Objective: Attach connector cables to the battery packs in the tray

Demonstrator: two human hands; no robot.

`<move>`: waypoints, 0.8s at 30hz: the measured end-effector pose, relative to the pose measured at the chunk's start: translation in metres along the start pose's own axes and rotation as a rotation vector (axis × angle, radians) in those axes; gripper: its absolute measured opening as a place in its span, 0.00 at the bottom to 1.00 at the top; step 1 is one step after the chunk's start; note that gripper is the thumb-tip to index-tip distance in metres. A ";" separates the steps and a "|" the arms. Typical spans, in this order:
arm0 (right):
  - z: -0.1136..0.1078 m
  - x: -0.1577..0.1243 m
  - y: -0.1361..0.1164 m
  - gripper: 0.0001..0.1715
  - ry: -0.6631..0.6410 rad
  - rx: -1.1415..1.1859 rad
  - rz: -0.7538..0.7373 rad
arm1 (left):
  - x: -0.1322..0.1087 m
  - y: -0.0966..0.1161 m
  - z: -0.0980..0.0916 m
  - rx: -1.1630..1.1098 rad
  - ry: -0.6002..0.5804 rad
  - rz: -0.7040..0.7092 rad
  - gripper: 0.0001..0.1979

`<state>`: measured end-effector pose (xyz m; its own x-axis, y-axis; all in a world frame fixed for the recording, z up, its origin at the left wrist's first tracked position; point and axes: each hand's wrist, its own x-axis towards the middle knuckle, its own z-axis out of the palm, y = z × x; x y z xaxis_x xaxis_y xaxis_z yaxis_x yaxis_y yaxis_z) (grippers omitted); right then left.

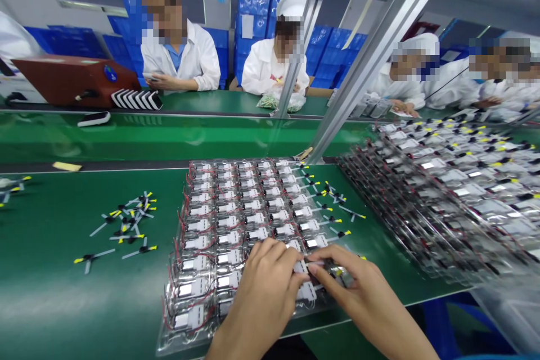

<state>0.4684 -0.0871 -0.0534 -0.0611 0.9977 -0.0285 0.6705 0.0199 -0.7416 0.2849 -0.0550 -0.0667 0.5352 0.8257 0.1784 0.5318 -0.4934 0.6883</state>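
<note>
Right at the near edge, the left hand and the right hand bend over the lower right of a clear plastic tray of wired pouch batteries. Their fingertips meet on the cells, though I can't tell whether they grip anything. Black-and-yellow connectors lie loose on the green bench mat to the left, more battery trays overlap at right, and white-coated co-workers sit across the far bench, with blue crates behind them.

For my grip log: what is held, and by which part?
The right hand's fingers seem to pinch a small black-and-yellow connector by its pale stem; partly hidden.
</note>
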 end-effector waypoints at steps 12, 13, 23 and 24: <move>0.003 0.005 0.005 0.14 -0.024 -0.068 -0.089 | 0.002 0.004 -0.002 0.145 -0.041 0.026 0.02; 0.005 0.004 0.007 0.14 -0.005 -0.097 -0.101 | 0.001 0.005 0.000 0.172 -0.044 0.031 0.02; -0.013 -0.027 0.055 0.25 0.162 -0.405 -0.203 | -0.052 -0.015 -0.054 0.560 0.180 0.164 0.30; -0.015 -0.028 0.060 0.25 0.155 -0.409 -0.173 | -0.065 -0.028 -0.071 0.589 0.212 0.068 0.30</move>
<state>0.5214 -0.1133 -0.0870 -0.1074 0.9748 0.1953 0.8985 0.1793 -0.4007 0.1881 -0.0755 -0.0476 0.4710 0.7934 0.3855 0.8055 -0.5650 0.1787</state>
